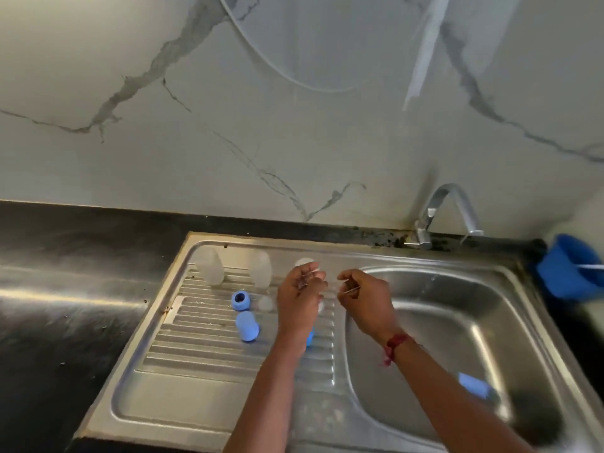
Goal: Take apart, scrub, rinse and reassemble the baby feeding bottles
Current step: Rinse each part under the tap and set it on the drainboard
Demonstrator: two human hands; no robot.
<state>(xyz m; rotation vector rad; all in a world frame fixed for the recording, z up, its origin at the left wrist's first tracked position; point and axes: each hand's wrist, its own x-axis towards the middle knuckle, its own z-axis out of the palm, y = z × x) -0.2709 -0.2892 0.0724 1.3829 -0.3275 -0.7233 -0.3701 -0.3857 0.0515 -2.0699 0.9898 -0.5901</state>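
Note:
Two clear bottle bodies (pixel 210 266) (pixel 261 268) stand on the ribbed drainboard (pixel 202 351), and a third clear one (pixel 305 261) shows behind my left hand. A blue collar ring (pixel 240 300), a blue cap (pixel 246 326) and a clear teat (pixel 266 304) lie nearby. Another blue piece (pixel 310 336) peeks out under my left wrist. My left hand (pixel 300 295) and my right hand (pixel 362 295) hover close together above the drainboard's right edge. Each has its fingers curled and pinches a small, thin clear part, too blurred to name.
The steel sink basin (pixel 457 322) lies to the right with a blue item (pixel 474 385) inside. The faucet (pixel 447 210) stands at the back. A blue container (pixel 572 266) sits at the far right, and dark countertop (pixel 65 289) lies to the left.

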